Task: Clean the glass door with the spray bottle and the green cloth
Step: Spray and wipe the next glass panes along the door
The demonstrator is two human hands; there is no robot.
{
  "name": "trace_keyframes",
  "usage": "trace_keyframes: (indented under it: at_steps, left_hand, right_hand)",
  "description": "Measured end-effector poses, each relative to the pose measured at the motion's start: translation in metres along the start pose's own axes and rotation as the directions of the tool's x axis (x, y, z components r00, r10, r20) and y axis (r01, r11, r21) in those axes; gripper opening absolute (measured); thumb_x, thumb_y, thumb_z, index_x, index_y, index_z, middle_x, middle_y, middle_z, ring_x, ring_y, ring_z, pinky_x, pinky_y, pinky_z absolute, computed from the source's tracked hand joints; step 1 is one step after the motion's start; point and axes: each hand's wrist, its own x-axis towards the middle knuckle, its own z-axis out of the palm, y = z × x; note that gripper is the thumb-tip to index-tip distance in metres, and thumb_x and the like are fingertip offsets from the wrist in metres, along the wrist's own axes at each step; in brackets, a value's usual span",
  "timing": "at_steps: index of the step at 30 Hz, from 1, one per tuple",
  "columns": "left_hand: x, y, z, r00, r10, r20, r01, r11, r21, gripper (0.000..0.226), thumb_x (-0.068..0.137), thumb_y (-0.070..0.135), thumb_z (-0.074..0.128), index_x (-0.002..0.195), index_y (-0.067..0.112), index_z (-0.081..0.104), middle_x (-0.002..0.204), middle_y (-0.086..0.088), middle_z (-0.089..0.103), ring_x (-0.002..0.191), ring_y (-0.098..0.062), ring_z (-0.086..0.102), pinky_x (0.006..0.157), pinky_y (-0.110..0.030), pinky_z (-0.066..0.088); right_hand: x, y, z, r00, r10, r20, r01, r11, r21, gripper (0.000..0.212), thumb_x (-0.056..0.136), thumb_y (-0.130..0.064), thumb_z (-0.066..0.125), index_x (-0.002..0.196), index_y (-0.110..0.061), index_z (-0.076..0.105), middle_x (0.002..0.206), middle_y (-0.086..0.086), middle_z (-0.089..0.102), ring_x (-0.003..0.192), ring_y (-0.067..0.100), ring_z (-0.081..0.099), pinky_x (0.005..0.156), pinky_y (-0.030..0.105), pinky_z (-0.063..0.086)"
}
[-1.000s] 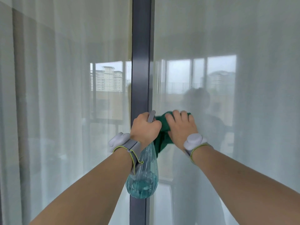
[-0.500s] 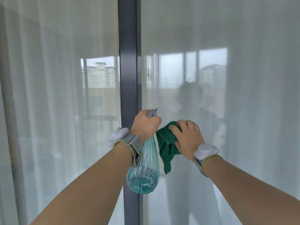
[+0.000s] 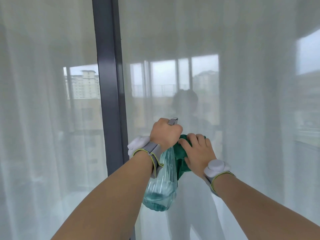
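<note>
My left hand (image 3: 164,134) grips the neck of a clear ribbed spray bottle (image 3: 161,186) with blue liquid in its base; the grey nozzle points at the glass door (image 3: 233,118). My right hand (image 3: 199,151) presses a bunched green cloth (image 3: 181,156) flat against the pane, just right of the bottle. Part of the cloth hangs down behind the bottle. Both wrists wear grey bands with white pods.
A dark grey door frame post (image 3: 110,84) runs vertically left of my hands. White sheer curtains (image 3: 43,135) hang behind the glass on both sides. The pane reflects windows, buildings and a person's outline.
Both hands have shifted right, away from the frame post. My right hand with the cloth moved back in close beside the bottle.
</note>
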Motion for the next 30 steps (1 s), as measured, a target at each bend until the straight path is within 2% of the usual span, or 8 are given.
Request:
trace_keyframes:
  at_steps: [6,10,15,19,22,24,27,30]
  left_hand:
    - [-0.002,0.002,-0.006,0.999,-0.020,-0.046,0.024,0.997,0.079,0.016,0.056,0.024,0.041,0.066,0.012,0.043,0.075,-0.009,0.056,0.067,-0.029,0.045,0.061,-0.030,0.034]
    - [-0.001,-0.004,-0.019,0.992,0.009,-0.125,-0.003,0.999,0.051,0.013,0.056,0.024,0.041,0.063,0.015,0.035,0.067,-0.003,0.043,0.063,-0.027,0.033,0.058,-0.029,0.027]
    - [0.001,-0.002,-0.034,0.977,0.087,-0.192,-0.081,0.996,0.039,0.013,0.060,0.026,0.042,0.064,0.018,0.032,0.063,0.001,0.035,0.059,-0.024,0.030,0.057,-0.029,0.026]
    - [-0.002,-0.001,-0.039,0.975,0.084,-0.206,-0.074,0.996,0.057,0.015,0.059,0.026,0.041,0.068,0.016,0.033,0.066,0.001,0.037,0.064,-0.024,0.031,0.062,-0.032,0.029]
    - [-0.005,-0.006,-0.041,0.975,0.080,-0.207,-0.068,0.996,0.065,0.016,0.059,0.026,0.041,0.066,0.017,0.031,0.065,0.001,0.035,0.063,-0.024,0.029,0.061,-0.032,0.027]
    - [-0.007,-0.008,-0.043,0.974,0.081,-0.213,-0.071,0.996,0.056,0.017,0.063,0.025,0.046,0.065,0.017,0.030,0.064,0.001,0.035,0.062,-0.024,0.028,0.060,-0.032,0.027]
    - [-0.006,-0.009,-0.050,0.964,0.072,-0.256,-0.064,0.997,0.036,0.028,0.082,0.013,0.054,0.064,0.017,0.033,0.065,0.000,0.038,0.060,-0.024,0.031,0.060,-0.032,0.029]
    - [-0.008,-0.002,-0.058,0.957,0.077,-0.280,-0.067,0.997,0.047,0.024,0.078,0.020,0.053,0.064,0.017,0.033,0.066,0.001,0.039,0.060,-0.024,0.032,0.059,-0.030,0.028]
  right_hand:
    - [0.004,-0.011,0.006,1.000,-0.022,0.011,0.022,0.999,-0.041,0.060,0.057,-0.017,0.070,0.115,-0.022,0.055,0.105,0.005,0.051,0.086,0.029,0.045,0.070,0.038,0.035]
    - [0.025,-0.009,0.000,0.999,-0.054,0.005,0.054,0.998,-0.042,0.058,0.060,-0.017,0.070,0.115,-0.022,0.054,0.105,0.004,0.051,0.086,0.029,0.044,0.070,0.038,0.033]
    - [0.072,0.001,-0.022,0.976,0.195,-0.098,-0.195,0.981,0.017,0.053,0.069,-0.020,0.067,0.120,-0.020,0.051,0.107,0.009,0.050,0.089,0.031,0.045,0.074,0.039,0.036]
    - [0.070,-0.004,-0.017,0.952,0.264,-0.156,-0.268,0.963,-0.006,0.051,0.072,-0.023,0.068,0.120,-0.016,0.053,0.107,0.012,0.050,0.088,0.032,0.044,0.074,0.041,0.036]
    - [0.050,-0.024,-0.002,0.978,0.174,-0.118,-0.182,0.982,-0.059,0.057,0.068,-0.028,0.072,0.121,-0.016,0.055,0.108,0.013,0.052,0.091,0.033,0.045,0.074,0.044,0.038]
    - [0.039,-0.040,0.008,0.993,0.099,-0.070,-0.104,0.991,-0.078,0.057,0.065,-0.023,0.072,0.119,-0.019,0.057,0.108,0.012,0.053,0.093,0.033,0.045,0.074,0.043,0.037]
    - [0.042,-0.053,0.011,0.995,0.094,-0.035,-0.097,0.991,-0.087,0.051,0.064,-0.018,0.069,0.114,-0.022,0.058,0.105,0.009,0.052,0.093,0.033,0.045,0.072,0.042,0.035]
    - [0.060,-0.043,0.002,0.998,0.056,-0.026,-0.059,0.994,-0.094,0.051,0.065,-0.020,0.070,0.114,-0.022,0.057,0.106,0.009,0.052,0.092,0.031,0.044,0.074,0.041,0.032]
